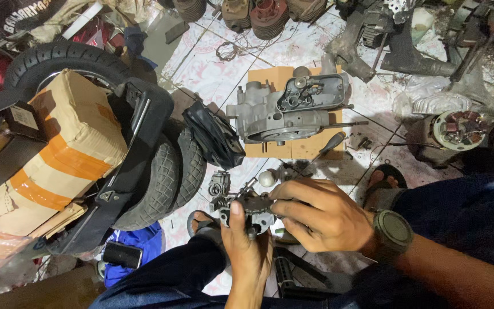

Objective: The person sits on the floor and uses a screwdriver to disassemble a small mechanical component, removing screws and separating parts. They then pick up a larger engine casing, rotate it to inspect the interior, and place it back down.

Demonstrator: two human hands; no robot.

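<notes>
The left hand (246, 243) comes up from below and grips a small grey metal engine part (251, 207), thumb pressed flat on its near face. The right hand (315, 214), with a dark watch (394, 232) on its wrist, closes its fingers (293, 191) on the right side of the same part. The part is held above the person's lap, between both hands, just over the tiled floor (212, 68).

Just beyond the hands lies a screwdriver (328, 144) with a black handle, and behind it a large grey engine case (287, 109) sits on a sheet of brown cardboard (270, 77). To the left, two small tyres (175, 174) lean against a black plastic panel (138, 137). A taped cardboard box (64, 149) rests beside it. A sandal (387, 177) shows near the right wrist.
</notes>
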